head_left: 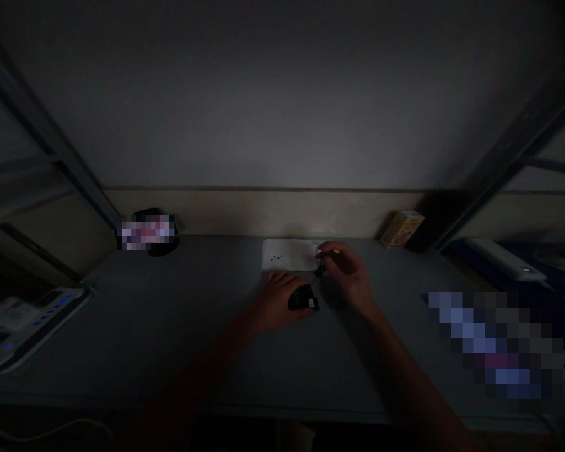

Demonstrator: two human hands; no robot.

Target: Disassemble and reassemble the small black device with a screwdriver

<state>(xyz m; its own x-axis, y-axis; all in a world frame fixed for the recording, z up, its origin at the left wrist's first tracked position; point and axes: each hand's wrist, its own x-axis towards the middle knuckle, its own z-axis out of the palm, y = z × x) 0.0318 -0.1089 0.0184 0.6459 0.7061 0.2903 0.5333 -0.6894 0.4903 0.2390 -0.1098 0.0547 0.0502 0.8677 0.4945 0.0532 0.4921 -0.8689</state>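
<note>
My left hand (277,301) is wrapped round a small black device (302,297) on the desk, rounded like a computer mouse, with a small pale label near its right end. In my right hand (346,273) the fingers pinch a slim screwdriver (336,252) with a yellow bit showing. Its thin shaft points down towards the device's right end; whether the tip touches cannot be made out in the dim light. Just behind both hands lies a white sheet of paper (292,248), with several tiny dark pieces (276,257), like screws, on its left part.
A grey desk (193,351) runs along the wall. At the back right stands a small box (402,229). On the left lies a white power strip (42,326) with blue lights. A blurred-out screen (147,231) stands back left, and another pixelated item (489,345) lies right.
</note>
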